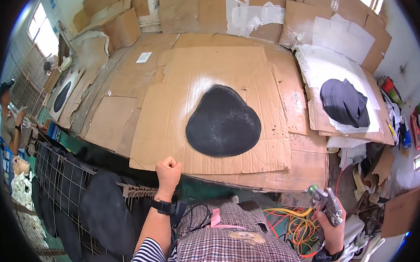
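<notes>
A black, rounded three-lobed piece (224, 122) lies flat on a cardboard sheet (163, 124) in front of me, with whitish specks over its surface. My left hand (169, 173) is closed in a fist by the sheet's near edge, apart from the black piece; nothing shows in it. Off to the right, my right hand (332, 225) grips a metal spray gun (326, 205) with a green part at its front. The gun is over the near right side of the table, away from the piece.
A stack of thin black pieces (345, 103) rests on a paper-covered board at the right. To the left, a wire rack (60, 185) bears large black pieces. Upright cardboard lines the back. Orange and yellow hoses (299, 233) lie coiled below. Another person (11, 117) is at far left.
</notes>
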`<act>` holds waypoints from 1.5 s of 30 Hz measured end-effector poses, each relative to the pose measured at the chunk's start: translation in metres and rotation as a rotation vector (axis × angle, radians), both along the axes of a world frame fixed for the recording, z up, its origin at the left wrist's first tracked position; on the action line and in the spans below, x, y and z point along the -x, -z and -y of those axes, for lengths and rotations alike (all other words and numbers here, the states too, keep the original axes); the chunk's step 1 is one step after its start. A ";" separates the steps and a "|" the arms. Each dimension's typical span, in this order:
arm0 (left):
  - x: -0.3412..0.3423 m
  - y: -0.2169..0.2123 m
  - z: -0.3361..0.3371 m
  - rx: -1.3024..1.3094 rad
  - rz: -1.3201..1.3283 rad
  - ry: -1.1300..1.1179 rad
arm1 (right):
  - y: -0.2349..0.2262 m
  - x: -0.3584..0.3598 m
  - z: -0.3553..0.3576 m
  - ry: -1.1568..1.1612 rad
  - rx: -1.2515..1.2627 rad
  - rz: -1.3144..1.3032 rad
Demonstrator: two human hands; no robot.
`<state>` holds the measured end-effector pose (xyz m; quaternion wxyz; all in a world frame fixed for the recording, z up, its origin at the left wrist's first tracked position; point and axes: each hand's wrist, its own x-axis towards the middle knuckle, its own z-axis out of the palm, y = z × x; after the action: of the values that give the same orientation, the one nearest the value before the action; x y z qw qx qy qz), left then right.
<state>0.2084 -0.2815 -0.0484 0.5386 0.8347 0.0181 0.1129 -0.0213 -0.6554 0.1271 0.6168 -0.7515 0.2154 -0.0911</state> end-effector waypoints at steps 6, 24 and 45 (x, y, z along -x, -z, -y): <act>0.008 0.005 -0.007 0.058 -0.017 -0.010 | -0.002 0.014 -0.032 -0.229 -0.222 -0.109; 0.029 0.049 -0.045 0.053 -0.102 0.046 | 0.007 0.014 -0.050 0.031 0.063 -0.001; -0.003 0.099 -0.030 0.069 -0.381 0.080 | 0.005 -0.010 -0.031 -0.209 0.049 -0.105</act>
<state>0.2118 -0.2511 -0.1471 0.5580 0.8220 0.0903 -0.0692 -0.0114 -0.6243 0.1217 0.5925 -0.7884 0.1654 0.0080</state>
